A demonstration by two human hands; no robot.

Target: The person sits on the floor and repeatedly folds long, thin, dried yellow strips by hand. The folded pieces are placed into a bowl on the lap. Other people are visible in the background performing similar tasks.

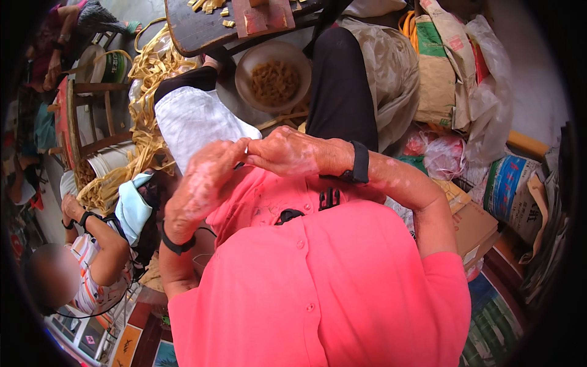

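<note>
My left hand (pixel 206 172) and my right hand (pixel 289 152) meet fingertip to fingertip above my lap. Between the pinched fingers shows a small white piece (pixel 246 149), too little visible to name. Beside the hands, a white cloth (pixel 197 119) covers my left thigh, its narrow end running up behind the fingers. Just below them hang the folds of my pink shirt (pixel 257 197) and a black plastic buckle (pixel 329 199). Past my knees, a pale round bowl (pixel 243 85) on the floor holds many short tan strips (pixel 275 82).
A dark wooden table (pixel 197 34) with cut yellowish pieces stands ahead. Long tan strips (pixel 153 64) pile on the left, near a wooden chair (pixel 71 124) and a seated person (pixel 103 270). Plastic bags (pixel 390 69), a paper sack (pixel 435 87), a cardboard box (pixel 474 229) and a bucket (pixel 509 192) crowd the right.
</note>
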